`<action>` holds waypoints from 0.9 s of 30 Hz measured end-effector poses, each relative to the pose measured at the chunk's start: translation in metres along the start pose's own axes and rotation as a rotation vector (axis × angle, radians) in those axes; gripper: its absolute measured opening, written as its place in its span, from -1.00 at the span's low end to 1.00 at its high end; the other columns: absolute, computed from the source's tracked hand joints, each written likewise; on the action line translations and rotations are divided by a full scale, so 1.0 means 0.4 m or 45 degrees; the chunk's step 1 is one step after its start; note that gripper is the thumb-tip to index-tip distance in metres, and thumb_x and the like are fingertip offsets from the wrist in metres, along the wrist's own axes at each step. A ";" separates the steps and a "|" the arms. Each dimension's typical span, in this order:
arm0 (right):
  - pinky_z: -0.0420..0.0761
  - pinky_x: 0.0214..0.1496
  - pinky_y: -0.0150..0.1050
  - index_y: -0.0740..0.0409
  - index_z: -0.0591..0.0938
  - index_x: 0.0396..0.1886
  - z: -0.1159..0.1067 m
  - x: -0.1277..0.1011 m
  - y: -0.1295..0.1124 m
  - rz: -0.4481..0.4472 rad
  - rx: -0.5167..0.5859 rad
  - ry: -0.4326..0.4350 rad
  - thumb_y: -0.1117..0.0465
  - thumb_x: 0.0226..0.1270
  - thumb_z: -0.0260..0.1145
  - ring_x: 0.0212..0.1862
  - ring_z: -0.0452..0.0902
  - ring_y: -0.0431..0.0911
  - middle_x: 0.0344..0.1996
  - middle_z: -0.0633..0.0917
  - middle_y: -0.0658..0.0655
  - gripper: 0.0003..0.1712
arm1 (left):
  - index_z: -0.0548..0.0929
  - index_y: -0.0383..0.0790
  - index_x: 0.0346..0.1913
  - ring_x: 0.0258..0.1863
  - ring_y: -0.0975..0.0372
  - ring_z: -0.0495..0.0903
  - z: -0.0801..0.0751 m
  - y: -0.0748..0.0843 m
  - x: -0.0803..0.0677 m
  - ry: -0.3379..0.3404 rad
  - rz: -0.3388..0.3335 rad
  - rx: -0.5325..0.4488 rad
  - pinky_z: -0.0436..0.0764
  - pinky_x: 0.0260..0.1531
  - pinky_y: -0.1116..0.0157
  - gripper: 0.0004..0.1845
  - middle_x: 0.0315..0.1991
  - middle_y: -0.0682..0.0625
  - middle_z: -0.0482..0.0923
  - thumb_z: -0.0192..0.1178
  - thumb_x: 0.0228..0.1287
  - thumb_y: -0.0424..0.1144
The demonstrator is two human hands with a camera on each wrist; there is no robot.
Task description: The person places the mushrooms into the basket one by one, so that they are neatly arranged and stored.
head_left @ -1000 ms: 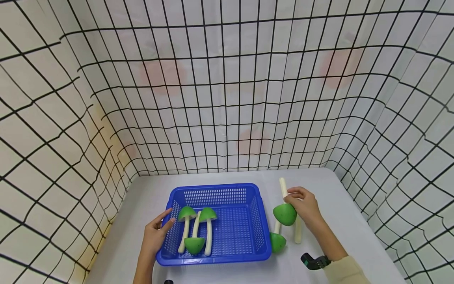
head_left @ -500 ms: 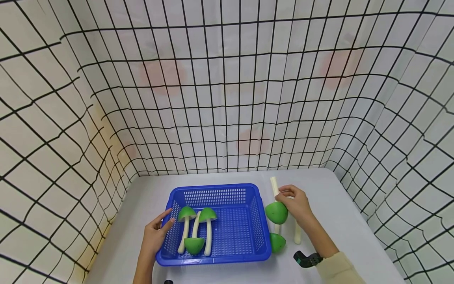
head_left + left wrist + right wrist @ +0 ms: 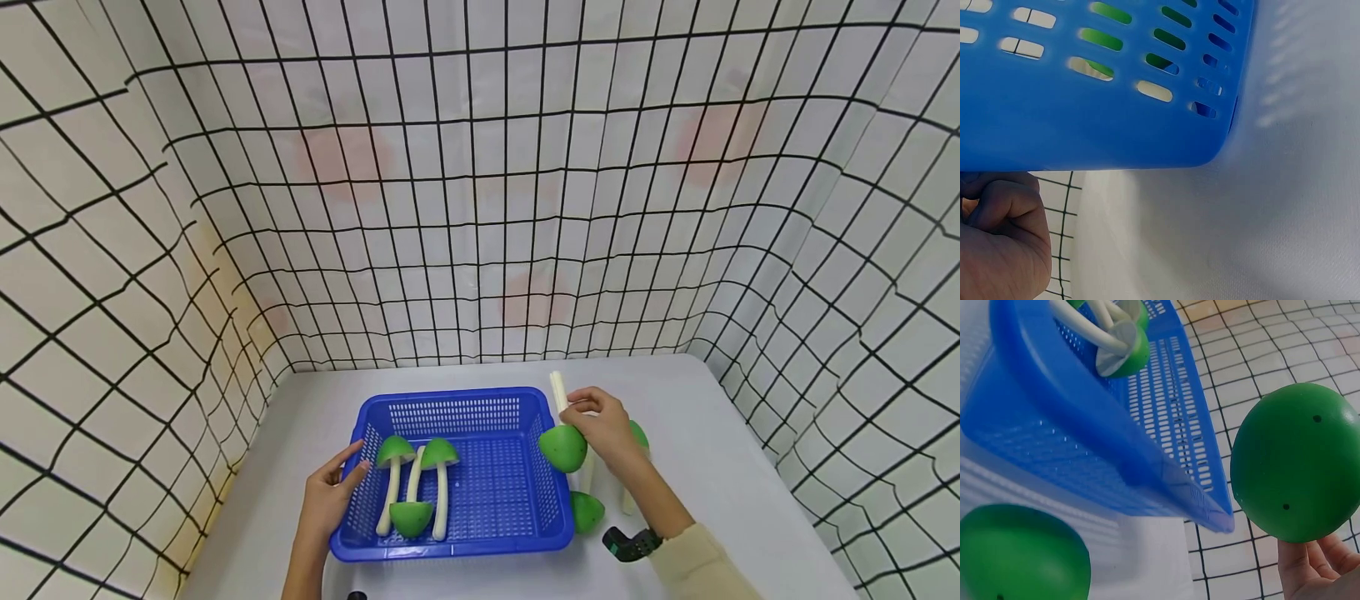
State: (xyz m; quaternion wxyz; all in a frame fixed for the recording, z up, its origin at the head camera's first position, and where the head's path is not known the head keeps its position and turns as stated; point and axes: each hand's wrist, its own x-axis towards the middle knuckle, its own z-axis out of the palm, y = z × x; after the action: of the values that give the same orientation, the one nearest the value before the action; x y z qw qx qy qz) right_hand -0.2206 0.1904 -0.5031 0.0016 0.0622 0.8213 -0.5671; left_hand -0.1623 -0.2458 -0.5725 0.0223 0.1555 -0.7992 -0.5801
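A blue perforated plastic basket (image 3: 468, 548) stands on the table. My left hand (image 3: 327, 497) grips its left rim; in the left wrist view the curled fingers (image 3: 1013, 209) sit at the rim. Inside, on the left side, lie three toy mushrooms with green caps and pale stems, one of them (image 3: 411, 518) with its cap toward me. My right hand (image 3: 607, 427) pinches another green-capped mushroom (image 3: 563, 448) by its stem near the cap, above the basket's right rim. The held cap (image 3: 1297, 462) fills the right side of the right wrist view.
Right of the basket, a mushroom (image 3: 587, 512) lies close to its wall. Another mushroom (image 3: 639, 433) lies partly hidden behind the right arm. Black netting (image 3: 480, 250) encloses the table on the back and sides. A dark wristband (image 3: 628, 544) is on the right wrist.
My right hand has moved left with the mushroom, from over the table to the basket's right rim. A green cap behind the right hand has come into view. The left hand stays put.
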 end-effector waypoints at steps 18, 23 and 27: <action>0.63 -0.24 -0.27 0.15 0.67 -0.02 0.089 -0.002 -0.029 -0.040 0.030 -0.039 0.20 0.20 0.45 -0.06 0.60 -0.02 -0.21 0.73 0.12 -0.65 | 0.56 0.03 0.42 -0.38 0.15 0.63 -0.001 0.004 -0.003 0.009 -0.006 0.018 0.65 -0.45 0.35 -0.46 -0.21 -0.18 0.63 0.31 0.43 -0.03; 0.65 -0.22 -0.25 0.15 0.67 -0.03 0.106 -0.013 -0.034 -0.047 0.051 -0.063 0.21 0.19 0.46 -0.07 0.58 -0.01 -0.21 0.72 0.12 -0.66 | 0.56 0.05 0.42 -0.36 0.13 0.63 0.000 0.001 -0.003 0.004 -0.006 0.019 0.65 -0.43 0.35 -0.46 -0.19 -0.19 0.62 0.32 0.42 0.00; 0.68 -0.23 -0.22 0.13 0.66 -0.04 0.122 -0.017 -0.034 -0.046 0.065 -0.088 0.20 0.20 0.47 -0.08 0.59 -0.01 -0.21 0.72 0.12 -0.67 | 0.57 0.04 0.41 -0.34 0.11 0.64 0.000 0.001 -0.001 0.013 -0.002 0.015 0.66 -0.43 0.34 -0.46 -0.18 -0.23 0.63 0.32 0.41 0.01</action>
State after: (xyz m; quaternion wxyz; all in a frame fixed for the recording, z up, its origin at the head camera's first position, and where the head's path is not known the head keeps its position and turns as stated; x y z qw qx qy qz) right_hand -0.2187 0.1395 -0.5073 0.0184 0.0277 0.8071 -0.5895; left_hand -0.1619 -0.2455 -0.5718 0.0251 0.1592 -0.8024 -0.5747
